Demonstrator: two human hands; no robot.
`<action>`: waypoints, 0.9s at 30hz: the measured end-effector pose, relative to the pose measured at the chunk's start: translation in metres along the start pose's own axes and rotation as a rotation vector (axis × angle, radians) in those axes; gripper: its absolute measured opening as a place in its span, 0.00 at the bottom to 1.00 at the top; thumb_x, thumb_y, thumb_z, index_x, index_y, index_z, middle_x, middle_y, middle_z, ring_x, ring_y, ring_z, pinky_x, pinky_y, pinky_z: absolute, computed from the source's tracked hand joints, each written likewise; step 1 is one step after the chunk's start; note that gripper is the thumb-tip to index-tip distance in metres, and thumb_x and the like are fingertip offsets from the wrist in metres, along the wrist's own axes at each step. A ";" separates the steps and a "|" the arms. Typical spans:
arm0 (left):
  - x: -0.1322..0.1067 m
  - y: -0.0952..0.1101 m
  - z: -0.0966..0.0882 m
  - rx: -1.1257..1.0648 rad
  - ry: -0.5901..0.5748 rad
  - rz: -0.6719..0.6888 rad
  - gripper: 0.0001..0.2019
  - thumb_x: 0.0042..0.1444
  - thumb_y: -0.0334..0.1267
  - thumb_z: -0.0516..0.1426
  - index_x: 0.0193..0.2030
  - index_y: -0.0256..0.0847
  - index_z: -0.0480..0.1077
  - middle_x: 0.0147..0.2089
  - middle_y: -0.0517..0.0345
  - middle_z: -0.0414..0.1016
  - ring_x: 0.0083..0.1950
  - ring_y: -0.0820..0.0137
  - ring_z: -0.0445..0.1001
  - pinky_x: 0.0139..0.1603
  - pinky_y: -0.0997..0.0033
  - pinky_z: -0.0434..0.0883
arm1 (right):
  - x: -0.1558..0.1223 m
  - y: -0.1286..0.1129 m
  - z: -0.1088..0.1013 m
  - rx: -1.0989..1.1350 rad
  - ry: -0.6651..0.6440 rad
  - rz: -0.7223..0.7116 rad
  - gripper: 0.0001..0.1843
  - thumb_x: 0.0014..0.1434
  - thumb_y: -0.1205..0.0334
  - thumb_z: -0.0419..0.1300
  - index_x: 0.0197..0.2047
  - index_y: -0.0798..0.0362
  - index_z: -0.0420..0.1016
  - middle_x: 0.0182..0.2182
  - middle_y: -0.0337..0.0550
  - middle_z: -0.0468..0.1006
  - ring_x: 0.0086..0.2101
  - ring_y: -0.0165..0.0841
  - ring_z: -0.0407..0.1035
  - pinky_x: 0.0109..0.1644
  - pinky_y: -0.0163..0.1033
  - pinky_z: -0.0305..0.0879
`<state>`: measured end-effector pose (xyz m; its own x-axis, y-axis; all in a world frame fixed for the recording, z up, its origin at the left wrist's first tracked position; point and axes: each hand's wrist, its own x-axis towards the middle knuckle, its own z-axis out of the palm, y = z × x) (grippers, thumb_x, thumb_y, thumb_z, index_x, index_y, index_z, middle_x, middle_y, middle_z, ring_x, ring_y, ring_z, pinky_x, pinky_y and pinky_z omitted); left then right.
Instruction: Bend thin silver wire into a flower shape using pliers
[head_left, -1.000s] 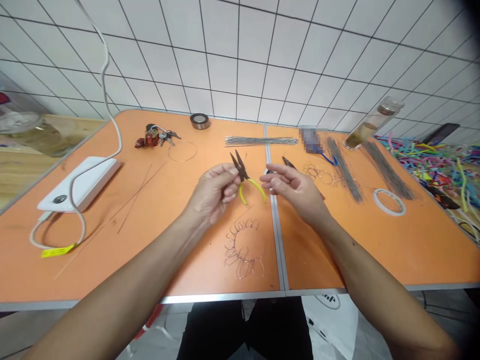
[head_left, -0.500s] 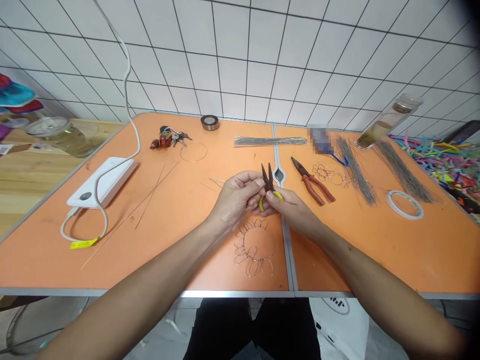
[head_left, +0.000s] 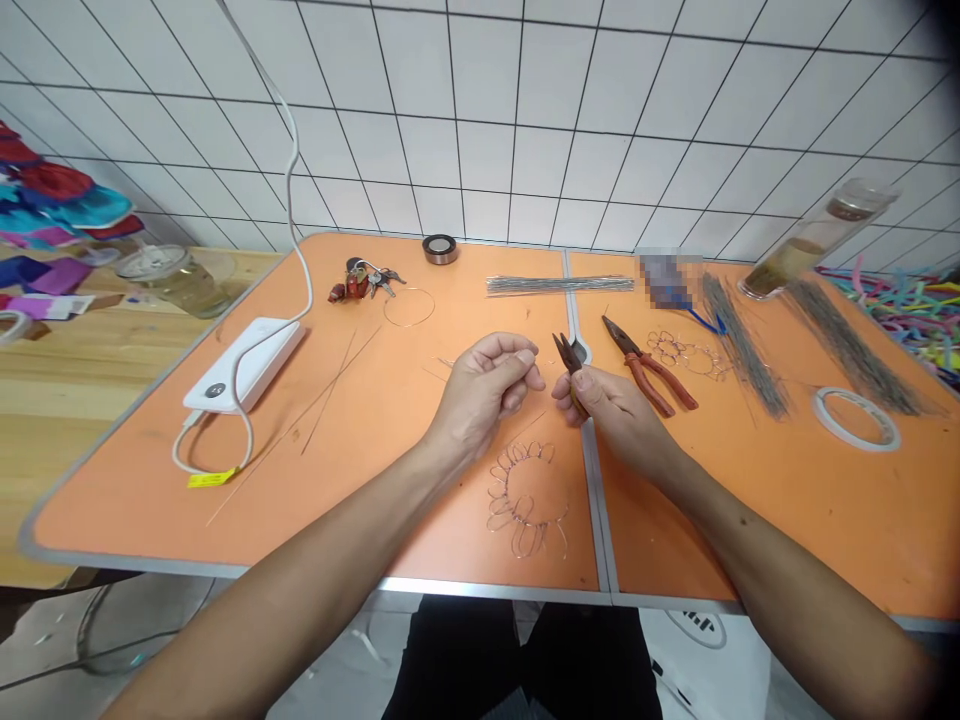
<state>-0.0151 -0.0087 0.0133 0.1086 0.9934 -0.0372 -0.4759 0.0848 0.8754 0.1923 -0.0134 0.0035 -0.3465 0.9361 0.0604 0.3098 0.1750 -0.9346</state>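
Note:
Just left of the table seam, my left hand (head_left: 489, 385) is closed, thumb pressed against the fingers. Anything in that pinch is too fine to make out. A faint thin wire (head_left: 526, 428) shows below its fingers; whether the two touch, I cannot tell. My right hand (head_left: 611, 405) grips small dark-nosed pliers (head_left: 571, 358), whose tips point up and left with the jaws slightly apart. Its palm and fingers cover most of the handles. Nearer the front edge lies a wire ring with looped petals (head_left: 517, 525), flat on the orange table (head_left: 420, 530).
Red-handled pliers (head_left: 649, 368), a small wire flower shape (head_left: 679, 352) and a white tape roll (head_left: 855, 420) lie on the right. Wire bundles (head_left: 559, 286) (head_left: 742, 345) lie behind. Keys (head_left: 367, 280), a wire hoop (head_left: 409, 307) and a corded power bank (head_left: 244, 365) are left.
My hands have moved apart; the small pliers have come away from my left fingers and shifted right with my right hand. The camera view has turned slightly left.

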 end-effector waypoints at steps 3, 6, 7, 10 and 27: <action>0.000 -0.001 -0.001 0.008 -0.009 0.001 0.12 0.56 0.41 0.71 0.40 0.38 0.76 0.28 0.59 0.80 0.20 0.80 0.60 0.21 0.76 0.53 | 0.001 0.000 -0.002 -0.215 0.046 -0.077 0.29 0.80 0.35 0.49 0.39 0.49 0.75 0.35 0.44 0.78 0.36 0.38 0.72 0.41 0.46 0.64; 0.000 -0.003 -0.002 0.027 -0.014 0.007 0.12 0.56 0.41 0.72 0.39 0.39 0.77 0.30 0.59 0.81 0.21 0.80 0.62 0.22 0.76 0.56 | 0.002 -0.003 -0.003 -0.481 0.106 -0.172 0.26 0.80 0.42 0.49 0.34 0.48 0.68 0.33 0.43 0.76 0.37 0.39 0.70 0.43 0.46 0.60; 0.000 -0.003 -0.002 0.037 -0.015 0.009 0.11 0.57 0.42 0.71 0.39 0.39 0.77 0.30 0.59 0.81 0.21 0.79 0.62 0.22 0.76 0.57 | 0.002 -0.004 -0.003 -0.544 0.122 -0.184 0.25 0.80 0.43 0.49 0.34 0.48 0.68 0.33 0.43 0.76 0.38 0.39 0.71 0.43 0.46 0.59; -0.001 -0.003 -0.002 0.079 -0.014 0.025 0.10 0.59 0.41 0.70 0.39 0.39 0.78 0.30 0.58 0.82 0.21 0.79 0.62 0.22 0.76 0.58 | 0.001 -0.003 -0.003 -0.663 0.157 -0.189 0.23 0.80 0.44 0.49 0.37 0.49 0.71 0.38 0.45 0.79 0.40 0.40 0.73 0.45 0.46 0.59; -0.001 -0.003 -0.002 0.201 0.018 0.048 0.08 0.58 0.40 0.69 0.38 0.40 0.78 0.29 0.58 0.81 0.21 0.77 0.64 0.24 0.74 0.60 | 0.003 0.012 -0.007 -0.913 0.275 -0.355 0.30 0.82 0.42 0.48 0.40 0.52 0.80 0.34 0.47 0.83 0.37 0.39 0.75 0.40 0.43 0.58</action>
<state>-0.0154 -0.0097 0.0097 0.0740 0.9973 -0.0004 -0.2965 0.0224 0.9548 0.2016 -0.0067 -0.0054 -0.3699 0.8023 0.4685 0.8262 0.5147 -0.2292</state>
